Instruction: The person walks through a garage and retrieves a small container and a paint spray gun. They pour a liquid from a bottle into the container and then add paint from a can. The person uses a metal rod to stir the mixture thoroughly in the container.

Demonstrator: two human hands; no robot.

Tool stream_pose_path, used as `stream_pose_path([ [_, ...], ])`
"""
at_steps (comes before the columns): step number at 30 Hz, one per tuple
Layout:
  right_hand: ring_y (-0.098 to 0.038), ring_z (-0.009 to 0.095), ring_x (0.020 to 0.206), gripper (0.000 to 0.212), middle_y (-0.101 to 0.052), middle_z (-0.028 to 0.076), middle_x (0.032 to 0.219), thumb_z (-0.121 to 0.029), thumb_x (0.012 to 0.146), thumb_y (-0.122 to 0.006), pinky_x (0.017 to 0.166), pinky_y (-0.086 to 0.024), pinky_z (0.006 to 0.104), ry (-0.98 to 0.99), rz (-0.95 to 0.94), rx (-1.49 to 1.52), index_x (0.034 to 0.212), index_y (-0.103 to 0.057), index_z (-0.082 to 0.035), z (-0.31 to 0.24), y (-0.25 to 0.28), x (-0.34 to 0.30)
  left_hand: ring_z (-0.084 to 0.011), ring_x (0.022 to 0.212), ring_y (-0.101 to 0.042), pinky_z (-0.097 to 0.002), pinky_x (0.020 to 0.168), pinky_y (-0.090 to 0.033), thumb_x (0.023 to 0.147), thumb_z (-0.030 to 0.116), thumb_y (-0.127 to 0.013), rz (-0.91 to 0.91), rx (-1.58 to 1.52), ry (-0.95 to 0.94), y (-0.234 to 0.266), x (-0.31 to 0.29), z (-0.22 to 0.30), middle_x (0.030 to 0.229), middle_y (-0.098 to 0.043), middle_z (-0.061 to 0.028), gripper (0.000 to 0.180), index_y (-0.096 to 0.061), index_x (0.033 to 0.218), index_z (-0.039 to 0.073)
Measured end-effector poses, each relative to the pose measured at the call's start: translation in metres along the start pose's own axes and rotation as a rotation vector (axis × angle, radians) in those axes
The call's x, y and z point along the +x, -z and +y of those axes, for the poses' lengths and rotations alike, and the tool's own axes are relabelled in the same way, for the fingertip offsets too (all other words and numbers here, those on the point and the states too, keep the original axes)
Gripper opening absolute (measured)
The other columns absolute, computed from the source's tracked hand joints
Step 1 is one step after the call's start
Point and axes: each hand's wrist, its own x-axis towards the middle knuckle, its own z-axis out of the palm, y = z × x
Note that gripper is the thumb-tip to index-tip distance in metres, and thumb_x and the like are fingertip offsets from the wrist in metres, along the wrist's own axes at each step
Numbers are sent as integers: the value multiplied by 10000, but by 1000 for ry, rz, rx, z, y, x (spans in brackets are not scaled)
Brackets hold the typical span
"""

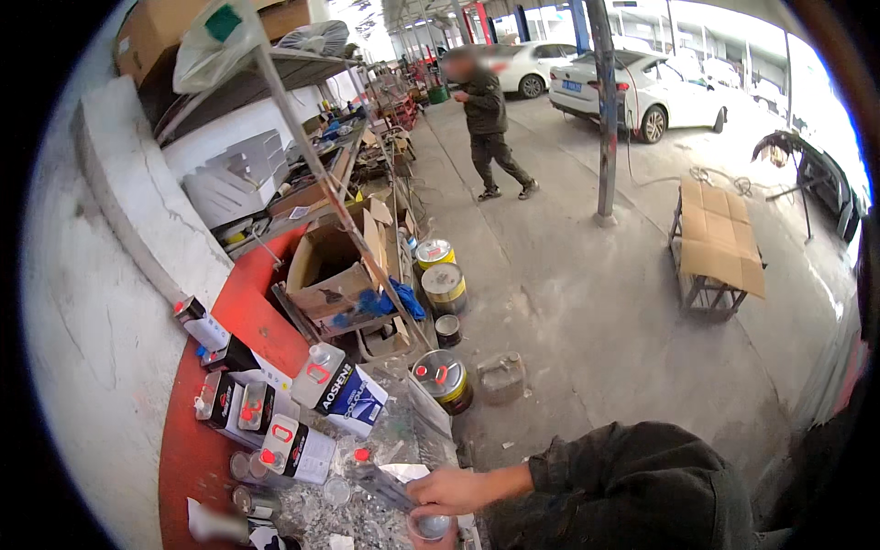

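My right hand [449, 492] reaches in from the right in a dark sleeve, fingers closed over the bench's front edge. Its fingertips meet the end of a grey metal can [383, 486] with a red cap; whether they grip it or something smaller is hidden. Just below, at the picture's lower edge, fingers of my left hand [434, 543] wrap round a small clear plastic cup [430, 526] with greyish contents. A white sheet [406, 472] lies behind the can. Left of it stand a clear cup [336, 491] and rectangular solvent cans, among them a blue-and-white one [341, 390].
Paint pails [444, 380] line the floor beside the bench [417, 417]. A cardboard box [330, 284] sits behind, near a metal shelf post [312, 170]. A person [486, 105] stands in the aisle. Right are a cardboard-topped stand [720, 234], a pillar [605, 119] and white cars [642, 92].
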Motion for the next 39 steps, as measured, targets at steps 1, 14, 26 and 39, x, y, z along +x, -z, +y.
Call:
stream_pose_path([
  [1,-571,373,741,312,-547,139,839,-277,922,-572,608,-448,450,-19,0,-11,779,-511,-6,-3,12,-7,-255,1124,-532,-371,967,-426,713,209,-852,9,100,-64,-4,-3,2,1234,-561,-156,757,-466,1328,-5],
  [14,-616,414,789,302,-624,187,815,-229,799,-675,684,-490,491,-139,160,25,969,-549,-13,-13,157,-168,-247,1145,-521,-381,979,-418,668,88,-835,-203,3,75,-191,-99,64,1240,-544,-132,746,-460,1307,-2],
  [26,-656,413,756,285,-642,206,805,-157,695,-653,642,-523,496,-151,128,-151,904,-604,29,-18,262,-277,-240,1163,-510,-390,991,-410,627,-23,-819,-399,-164,151,-307,-164,112,1245,-529,-110,754,-454,1287,0],
  [39,-649,398,784,246,-656,202,778,-250,756,-658,661,-513,497,-15,-263,-234,819,-663,-13,-14,253,-262,-175,1021,-583,-325,890,-471,585,10,-861,-267,-159,130,-292,-164,80,1096,-594,-74,652,-527,1145,24],
])
